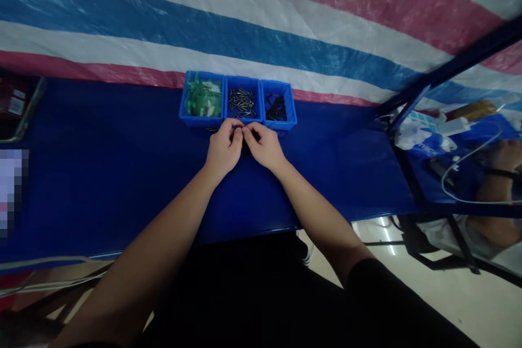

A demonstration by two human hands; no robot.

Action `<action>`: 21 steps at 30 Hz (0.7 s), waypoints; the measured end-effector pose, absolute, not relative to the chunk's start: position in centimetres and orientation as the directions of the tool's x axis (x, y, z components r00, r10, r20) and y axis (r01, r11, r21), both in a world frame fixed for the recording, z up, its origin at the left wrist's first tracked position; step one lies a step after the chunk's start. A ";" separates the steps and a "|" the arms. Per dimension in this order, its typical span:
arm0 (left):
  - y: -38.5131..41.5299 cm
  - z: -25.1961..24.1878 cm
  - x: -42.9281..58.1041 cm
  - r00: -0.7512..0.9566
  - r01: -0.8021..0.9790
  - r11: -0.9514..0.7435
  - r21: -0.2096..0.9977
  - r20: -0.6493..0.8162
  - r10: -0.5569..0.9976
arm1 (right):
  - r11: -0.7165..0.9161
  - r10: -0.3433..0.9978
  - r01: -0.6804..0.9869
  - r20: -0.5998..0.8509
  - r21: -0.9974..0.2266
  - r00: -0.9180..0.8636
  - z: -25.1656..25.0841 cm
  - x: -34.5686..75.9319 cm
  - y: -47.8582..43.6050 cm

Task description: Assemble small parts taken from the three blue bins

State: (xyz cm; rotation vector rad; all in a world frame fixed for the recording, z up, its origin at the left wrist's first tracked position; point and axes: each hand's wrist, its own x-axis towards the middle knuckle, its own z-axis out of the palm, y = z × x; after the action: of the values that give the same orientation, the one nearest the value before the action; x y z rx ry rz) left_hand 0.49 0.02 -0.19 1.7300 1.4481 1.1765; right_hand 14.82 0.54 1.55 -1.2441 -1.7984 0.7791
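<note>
Pinching something hidden, left hand [222, 149], right hand [263, 145] closing fingertips [237, 129] together just before blue bin [243, 79] of metal pins [242, 103] (light, stiff, slippery; needing fingertip hold on shaft).

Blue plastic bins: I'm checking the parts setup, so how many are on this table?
3, in a row along the far edge of the blue table: the left bin with green pieces, the middle bin with metal pins, and the right bin with black pieces. None appear hidden.
</note>
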 end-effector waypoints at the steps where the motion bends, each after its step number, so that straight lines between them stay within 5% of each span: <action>1: 0.0 -0.2 0.5 0.018 0.451 -0.232 0.862 0.251 0.968 | 0.324 0.945 0.457 0.259 -0.829 -0.200 1.6 14.8 0.5; 21: 0.0 0.0 0.4 0.039 0.469 -0.226 0.854 0.235 0.971 | 0.333 0.941 0.455 0.258 -0.826 -0.220 1.6 14.9 0.6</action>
State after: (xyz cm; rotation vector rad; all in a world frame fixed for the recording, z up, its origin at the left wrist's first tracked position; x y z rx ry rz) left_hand 0.40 -0.05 -0.02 1.7494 1.4568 1.1300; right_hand 14.90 0.59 1.56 -1.2369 -1.8199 0.7887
